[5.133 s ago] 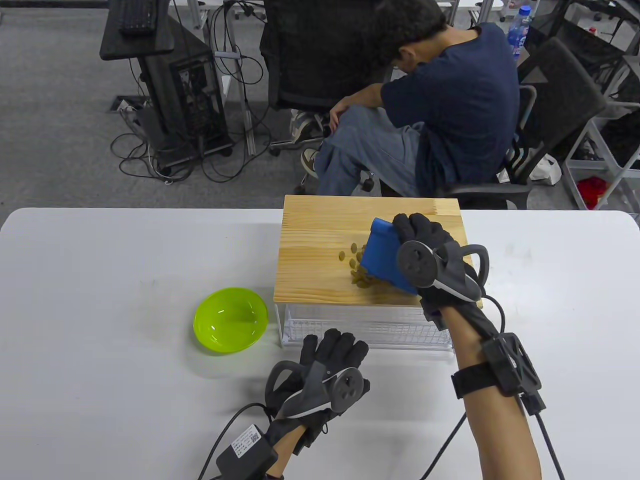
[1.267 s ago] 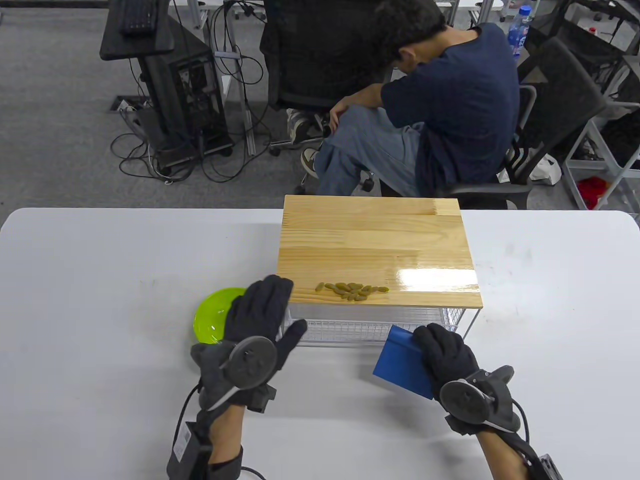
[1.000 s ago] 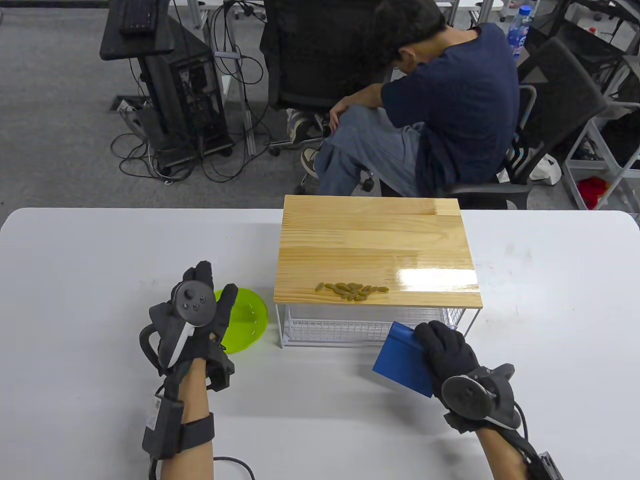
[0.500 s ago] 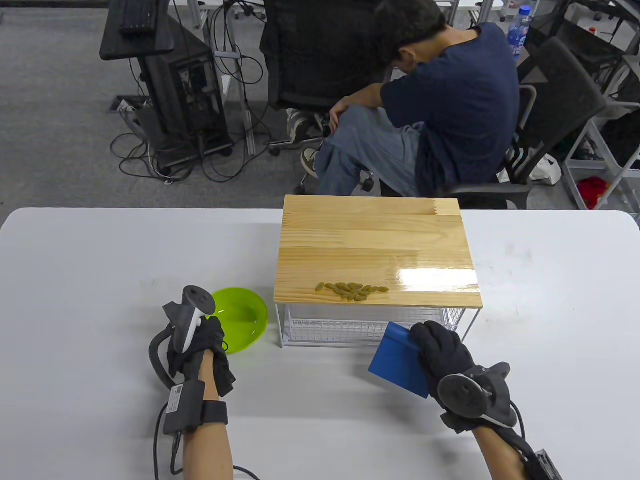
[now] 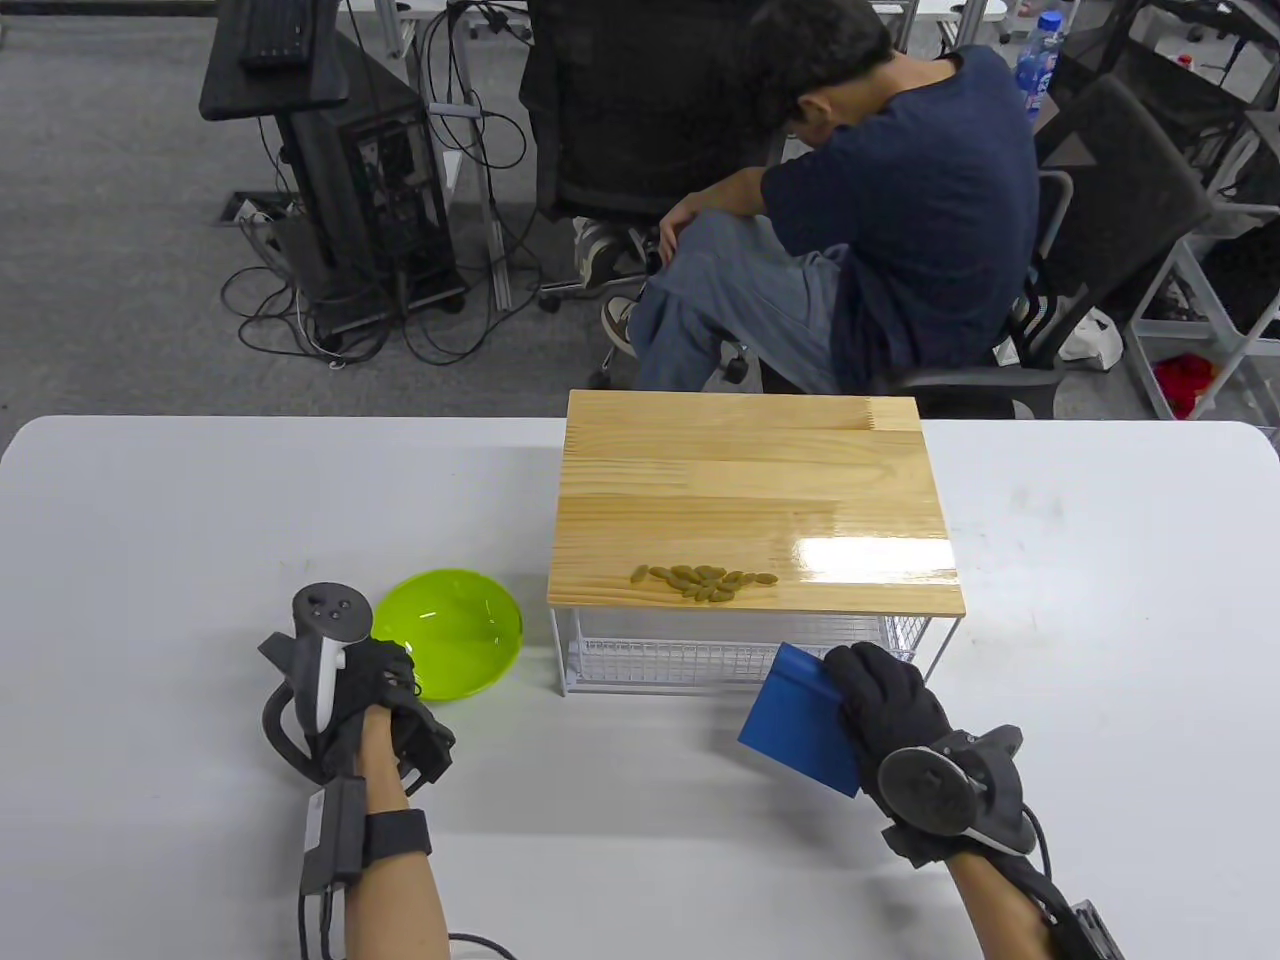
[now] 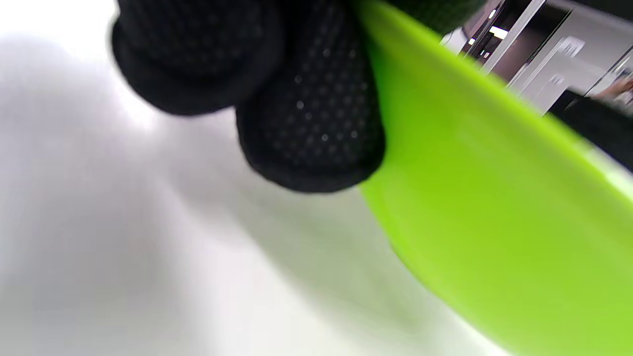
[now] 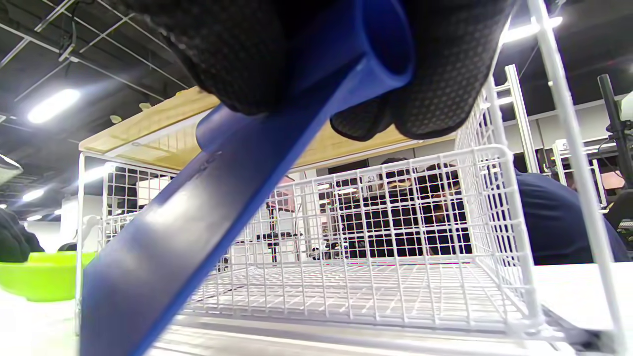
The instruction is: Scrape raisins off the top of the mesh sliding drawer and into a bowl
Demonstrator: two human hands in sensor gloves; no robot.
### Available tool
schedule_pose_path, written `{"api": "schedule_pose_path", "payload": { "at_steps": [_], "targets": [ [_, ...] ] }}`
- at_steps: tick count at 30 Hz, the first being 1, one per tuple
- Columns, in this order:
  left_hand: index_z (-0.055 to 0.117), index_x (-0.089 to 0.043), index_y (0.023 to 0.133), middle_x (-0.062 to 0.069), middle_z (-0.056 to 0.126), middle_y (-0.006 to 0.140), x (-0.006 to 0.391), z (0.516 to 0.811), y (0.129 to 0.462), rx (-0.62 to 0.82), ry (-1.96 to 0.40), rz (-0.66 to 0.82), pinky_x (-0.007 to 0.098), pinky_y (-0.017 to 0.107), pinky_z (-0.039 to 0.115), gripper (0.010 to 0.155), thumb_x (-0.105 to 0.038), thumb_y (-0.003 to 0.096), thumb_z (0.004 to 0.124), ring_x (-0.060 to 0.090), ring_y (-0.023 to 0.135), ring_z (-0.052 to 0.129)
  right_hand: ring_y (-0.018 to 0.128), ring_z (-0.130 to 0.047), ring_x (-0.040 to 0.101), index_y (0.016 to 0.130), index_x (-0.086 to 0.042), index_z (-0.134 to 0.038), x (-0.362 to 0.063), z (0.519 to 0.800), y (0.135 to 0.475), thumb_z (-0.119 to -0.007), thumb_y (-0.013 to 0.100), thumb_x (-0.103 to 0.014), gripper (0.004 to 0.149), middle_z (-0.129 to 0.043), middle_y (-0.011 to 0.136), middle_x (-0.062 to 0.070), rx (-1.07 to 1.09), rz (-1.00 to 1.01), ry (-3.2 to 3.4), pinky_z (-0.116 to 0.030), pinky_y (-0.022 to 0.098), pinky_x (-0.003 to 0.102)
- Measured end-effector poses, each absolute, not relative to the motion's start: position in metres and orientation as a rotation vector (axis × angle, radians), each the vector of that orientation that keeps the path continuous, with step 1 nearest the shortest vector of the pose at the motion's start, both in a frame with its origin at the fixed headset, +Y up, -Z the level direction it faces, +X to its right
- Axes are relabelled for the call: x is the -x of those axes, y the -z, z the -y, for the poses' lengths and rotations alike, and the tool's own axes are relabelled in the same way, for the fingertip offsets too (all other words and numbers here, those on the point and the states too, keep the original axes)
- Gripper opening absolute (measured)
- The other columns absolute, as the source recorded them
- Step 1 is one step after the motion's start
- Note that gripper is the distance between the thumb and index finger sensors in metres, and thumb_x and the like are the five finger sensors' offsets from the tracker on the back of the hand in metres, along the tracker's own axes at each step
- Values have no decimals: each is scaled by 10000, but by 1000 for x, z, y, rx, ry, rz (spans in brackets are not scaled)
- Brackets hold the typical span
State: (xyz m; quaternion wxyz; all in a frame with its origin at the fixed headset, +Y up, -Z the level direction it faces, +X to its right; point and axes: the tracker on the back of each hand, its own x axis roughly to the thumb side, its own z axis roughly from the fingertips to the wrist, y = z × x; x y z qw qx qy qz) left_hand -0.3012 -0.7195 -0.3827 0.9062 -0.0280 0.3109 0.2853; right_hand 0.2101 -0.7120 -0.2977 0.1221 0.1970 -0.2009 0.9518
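Note:
A short line of raisins (image 5: 705, 582) lies near the front edge of the drawer unit's wooden top (image 5: 750, 480). The white mesh drawer (image 5: 740, 655) (image 7: 395, 237) sits beneath it. Left of the unit is the green bowl (image 5: 455, 630) (image 6: 494, 222). My left hand (image 5: 400, 690) grips its near-left rim, with fingers (image 6: 306, 113) curled under the outside wall. My right hand (image 5: 885, 690) holds a blue scraper (image 5: 800, 720) (image 7: 207, 207) low in front of the drawer's right half, its fingers (image 7: 445, 74) wrapped round the thick edge.
A person sits on an office chair (image 5: 900, 220) just beyond the table's far edge. The white table (image 5: 200, 500) stretches bare to the left and right of the unit. The bowl (image 7: 44, 274) shows at the far left of the right wrist view.
My left hand swung from the drawer's front left corner to the bowl's near-left rim and took hold; the bowl shifted slightly left. My right hand with the scraper has barely moved.

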Motion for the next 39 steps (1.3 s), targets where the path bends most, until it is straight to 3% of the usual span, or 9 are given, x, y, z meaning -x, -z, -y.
{"api": "schedule_pose_path", "payload": {
  "at_steps": [7, 11, 16, 20, 27, 35, 39],
  "targets": [
    [689, -150, 1009, 79, 966, 809, 292, 643, 351, -193, -732, -442, 265, 209, 989, 524, -283, 513, 792, 109, 204, 1128, 843, -810, 475, 1051, -104, -557, -210, 712, 297, -778, 532, -198, 571, -597, 1037, 202, -579, 598, -2772, -749, 588, 591],
    [686, -146, 1016, 86, 965, 816, 253, 599, 333, -252, -707, -298, 267, 206, 986, 525, -282, 519, 789, 111, 207, 1125, 843, -809, 476, 1051, -104, -557, -211, 711, 297, -778, 532, -198, 572, -597, 1037, 202, -568, 598, -2774, -749, 587, 591],
    [686, -168, 1020, 72, 964, 831, 191, 571, 319, -241, -598, -101, 263, 218, 986, 522, -295, 524, 785, 108, 219, 1124, 843, -808, 476, 1051, -104, -557, -214, 709, 296, -778, 532, -197, 572, -596, 1037, 200, -555, 620, -2771, -748, 589, 589],
    [690, -162, 1019, 74, 969, 824, 150, 579, 310, -221, -654, 3, 264, 212, 982, 519, -288, 525, 784, 107, 211, 1119, 843, -805, 480, 1051, -102, -557, -220, 709, 296, -778, 533, -196, 572, -594, 1037, 204, -526, 619, -2766, -748, 588, 587],
    [701, -151, 1014, 87, 968, 830, 90, 631, 317, -51, -554, 82, 265, 207, 982, 517, -287, 523, 787, 111, 204, 1119, 841, -794, 496, 1051, -98, -561, -234, 708, 298, -780, 533, -191, 570, -570, 1050, 216, -449, 612, -2773, -747, 590, 581],
    [703, -140, 1016, 97, 970, 832, 88, 659, 320, 3, -532, 59, 261, 197, 983, 524, -285, 520, 791, 109, 196, 1119, 854, -786, 472, 1052, -101, -566, -250, 699, 299, -782, 532, -188, 570, -562, 1054, 216, -370, 577, -2791, -743, 600, 571],
    [701, -130, 1024, 101, 969, 833, 94, 673, 323, 38, -568, 26, 259, 193, 984, 535, -284, 519, 793, 108, 192, 1119, 862, -795, 443, 1053, -121, -568, -261, 674, 291, -783, 531, -193, 570, -588, 1050, 178, -444, 536, -2746, -737, 608, 573]
  ]
}}
